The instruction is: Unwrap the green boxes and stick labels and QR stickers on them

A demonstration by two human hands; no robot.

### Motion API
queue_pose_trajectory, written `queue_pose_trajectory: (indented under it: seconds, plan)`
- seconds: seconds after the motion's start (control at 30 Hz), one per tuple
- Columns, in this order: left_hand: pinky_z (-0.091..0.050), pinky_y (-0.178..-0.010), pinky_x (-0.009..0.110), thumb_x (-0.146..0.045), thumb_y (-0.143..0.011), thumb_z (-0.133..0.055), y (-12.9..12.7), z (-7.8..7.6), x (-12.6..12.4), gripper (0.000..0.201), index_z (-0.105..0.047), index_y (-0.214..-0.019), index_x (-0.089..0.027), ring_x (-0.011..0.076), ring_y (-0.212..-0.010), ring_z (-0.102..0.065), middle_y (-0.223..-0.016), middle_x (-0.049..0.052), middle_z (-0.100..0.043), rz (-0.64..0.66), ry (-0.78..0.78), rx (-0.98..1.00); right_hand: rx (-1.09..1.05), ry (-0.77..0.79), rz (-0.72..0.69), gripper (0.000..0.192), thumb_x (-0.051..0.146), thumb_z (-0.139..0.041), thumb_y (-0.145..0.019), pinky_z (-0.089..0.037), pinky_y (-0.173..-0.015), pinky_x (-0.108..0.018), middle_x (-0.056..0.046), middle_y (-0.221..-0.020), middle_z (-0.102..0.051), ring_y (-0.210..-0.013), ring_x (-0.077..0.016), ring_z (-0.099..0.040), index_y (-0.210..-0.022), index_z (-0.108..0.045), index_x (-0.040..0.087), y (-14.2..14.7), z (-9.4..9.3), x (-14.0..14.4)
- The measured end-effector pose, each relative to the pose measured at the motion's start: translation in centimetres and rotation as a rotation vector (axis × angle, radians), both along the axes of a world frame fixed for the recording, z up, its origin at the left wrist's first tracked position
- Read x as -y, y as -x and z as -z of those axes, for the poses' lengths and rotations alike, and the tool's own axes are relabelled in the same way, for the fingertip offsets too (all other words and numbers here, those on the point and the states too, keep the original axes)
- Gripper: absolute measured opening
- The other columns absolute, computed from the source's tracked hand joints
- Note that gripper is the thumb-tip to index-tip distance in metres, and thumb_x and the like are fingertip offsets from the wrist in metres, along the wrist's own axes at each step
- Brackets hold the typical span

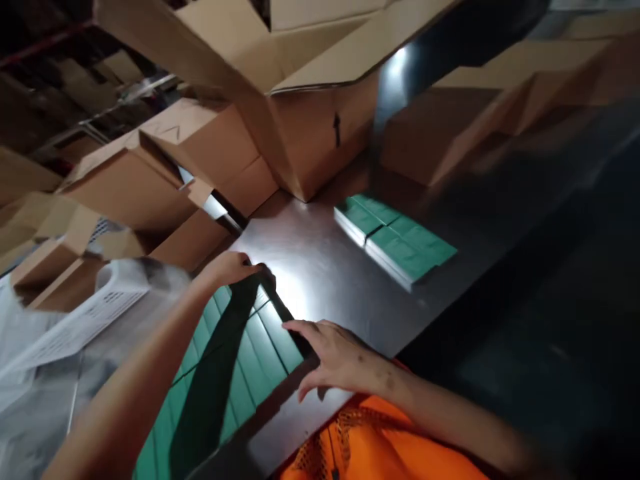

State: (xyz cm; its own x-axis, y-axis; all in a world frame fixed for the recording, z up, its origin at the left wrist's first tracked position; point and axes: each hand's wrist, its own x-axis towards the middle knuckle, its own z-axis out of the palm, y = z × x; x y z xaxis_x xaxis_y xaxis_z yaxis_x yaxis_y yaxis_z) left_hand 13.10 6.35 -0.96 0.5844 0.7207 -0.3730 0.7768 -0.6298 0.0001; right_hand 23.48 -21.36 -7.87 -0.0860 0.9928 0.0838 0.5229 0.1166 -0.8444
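A block of slim green boxes [263,340], packed side by side, lies on the metal table in front of me. My left hand [233,268] has its fingers bent round the far corner of this block; the fingertips are partly hidden. At the block's right end is my right hand [340,353], thumb and forefinger spread apart, the forefinger reaching the end box's edge. Whether it presses on it, I cannot tell. A dark shadow falls across the boxes. Farther right, a smaller flat group of green boxes [395,233] with white sides lies on the table.
Beyond the metal table's bare surface [305,247] stands a large open carton [325,127] marked with an arrow. More cardboard boxes [135,180] crowd the left. Grey-white plastic wrapping [115,333] with a printed sheet [85,327] lies at the left. The table's edge [450,293] runs along the right.
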Motion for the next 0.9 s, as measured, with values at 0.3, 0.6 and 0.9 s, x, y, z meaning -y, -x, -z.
queue_pose_trajectory:
  seconds: [0.3,0.6,0.9]
  plan:
    - [-0.045,-0.099,0.025,-0.049,-0.092,-0.051,-15.4,2.0,2.6,0.063,-0.045,-0.145,-0.015,0.0212,-0.126,-0.057,-0.144,0.013,-0.055,0.025,0.093,0.463,0.799,-0.217,0.548,0.066,-0.005,-0.046,-0.087,-0.031,-0.109,-0.064,-0.007,-0.151,-0.046,-0.143,-0.0344,-0.033,-0.142,-0.049,0.031,-13.5,-1.0,8.1]
    - [-0.053,-0.085,0.026,-0.036,-0.086,-0.061,-21.2,5.1,5.0,0.041,-0.068,-0.122,-0.017,0.0196,-0.102,-0.069,-0.117,0.010,-0.073,0.017,0.297,0.697,0.843,-0.311,0.367,0.047,-0.001,-0.038,-0.096,-0.046,-0.098,-0.056,-0.004,-0.133,-0.063,-0.124,-0.0258,-0.058,-0.130,-0.057,0.025,-15.6,1.2,7.8]
    - [-0.051,-0.074,0.029,-0.038,-0.071,-0.071,-8.2,1.4,0.5,0.021,-0.078,-0.076,-0.020,0.0234,-0.081,-0.069,-0.074,0.005,-0.074,-0.057,0.134,0.301,0.090,-0.310,0.290,0.043,0.009,-0.050,-0.094,-0.056,-0.099,-0.037,-0.007,-0.128,-0.065,-0.119,-0.0208,-0.062,-0.134,-0.052,0.024,-4.7,1.9,4.0]
